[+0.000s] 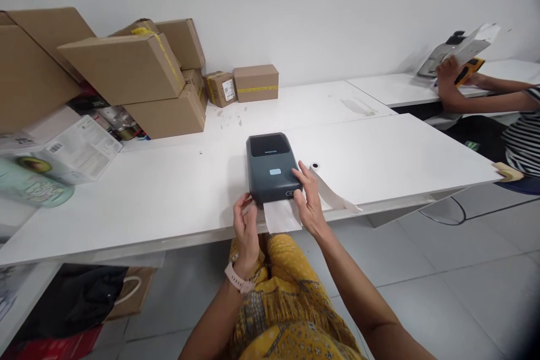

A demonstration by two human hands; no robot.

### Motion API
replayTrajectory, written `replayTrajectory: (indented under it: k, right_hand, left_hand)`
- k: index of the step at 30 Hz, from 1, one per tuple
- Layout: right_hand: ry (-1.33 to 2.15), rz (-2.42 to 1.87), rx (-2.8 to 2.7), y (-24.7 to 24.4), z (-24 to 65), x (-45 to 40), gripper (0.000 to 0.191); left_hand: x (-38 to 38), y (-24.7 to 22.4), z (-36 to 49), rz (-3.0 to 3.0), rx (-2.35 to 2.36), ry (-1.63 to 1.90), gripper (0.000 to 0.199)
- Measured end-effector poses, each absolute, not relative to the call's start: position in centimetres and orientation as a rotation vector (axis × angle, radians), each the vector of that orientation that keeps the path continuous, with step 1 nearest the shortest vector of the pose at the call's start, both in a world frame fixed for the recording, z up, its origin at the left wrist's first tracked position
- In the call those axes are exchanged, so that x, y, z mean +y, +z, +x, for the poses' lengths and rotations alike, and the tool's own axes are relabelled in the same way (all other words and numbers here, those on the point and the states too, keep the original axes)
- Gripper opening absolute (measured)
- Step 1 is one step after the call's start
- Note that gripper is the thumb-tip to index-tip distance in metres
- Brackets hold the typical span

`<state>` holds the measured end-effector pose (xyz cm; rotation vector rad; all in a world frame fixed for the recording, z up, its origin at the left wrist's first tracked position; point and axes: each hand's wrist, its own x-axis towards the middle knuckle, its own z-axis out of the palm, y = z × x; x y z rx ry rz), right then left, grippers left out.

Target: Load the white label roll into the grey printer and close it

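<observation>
The dark printer [259, 180] sat on the white worktop [169, 197], close to the front edge, with a white sheet of paper [282, 218] poking out of its front and hanging over that edge. The left hand [245, 230] was at the printer's near left corner, its fingers loosely bent and the thumb apart from them. The right hand [311, 202] was spread around the near right corner, with its thumb by the small button [290, 193] and its fingers on the top edge. Neither hand seemed to be squeezing.

The printer looked hard and smooth, a bit heavy, and maybe slippery for dry fingers. The best way to hold it was probably one hand flat on each side, low down. The paper looked light, floppy and easy to tear, so a soft pinch near its middle seemed best. A little paper roll [315, 167] stood just beside the printer, its loose tail curling; it looked very light.
</observation>
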<state>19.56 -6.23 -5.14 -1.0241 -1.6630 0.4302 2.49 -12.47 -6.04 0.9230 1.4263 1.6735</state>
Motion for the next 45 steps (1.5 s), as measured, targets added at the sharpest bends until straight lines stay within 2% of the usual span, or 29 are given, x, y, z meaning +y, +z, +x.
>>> replayTrajectory:
  k: [2, 7, 12, 15, 20, 25, 31, 35, 39, 42, 45]
  right_hand:
    - [0.295, -0.993, -1.777, -4.3, 19.6, -5.6, 0.046]
    - [0.078, -1.011, -1.973, -2.7, 19.3, -4.6, 0.039]
    - [-0.041, -1.19, -2.05, -0.8, 18.5, -4.4, 0.028]
    - [0.048, -1.18, -2.061, -0.5, 18.4, -4.0, 0.025]
    - [0.454, -1.016, -1.686, -3.7, 19.1, -4.3, 0.036]
    - [0.785, -1.103, -1.327, -6.8, 19.3, -5.5, 0.062]
    - [0.818, -1.107, -1.341, -6.6, 19.2, -5.8, 0.067]
    - [0.702, -1.13, -1.479, -4.3, 19.8, -4.9, 0.066]
    - [0.495, -1.093, -1.678, 0.5, 19.5, -1.3, 0.074]
    - [0.381, -1.051, -1.689, 4.1, 18.6, 2.9, 0.077]
    - [0.295, -1.023, -1.701, 6.4, 17.8, 7.2, 0.074]
  left_hand:
    - [-13.7, -6.1, 2.8, 0.934, 1.487, 1.59, 0.043]
    - [-13.8, -5.6, 2.7, 1.11, 1.359, 1.195, 0.054]
    - [-12.8, -5.7, 2.8, 1.081, 1.288, 1.139, 0.051]
    - [-13.4, -5.7, 2.7, 1.119, 1.324, 1.182, 0.049]
    - [-13.4, -5.3, 1.7, 1.164, 1.579, 1.614, 0.036]
    - [-10.6, -5.1, 0.9, 1.42, 1.433, 1.527, 0.058]
    - [-9.7, -5.2, 1.4, 1.367, 1.292, 1.6, 0.064]
    - [-8.2, -3.7, 1.2, 1.317, 1.114, 1.755, 0.062]
    - [-3.3, -0.6, -0.4, 1.349, 0.93, 1.872, 0.062]
    - [1.0, 0.7, -1.9, 1.373, 0.96, 1.81, 0.071]
    - [3.5, -0.5, -3.0, 1.362, 1.097, 1.657, 0.085]
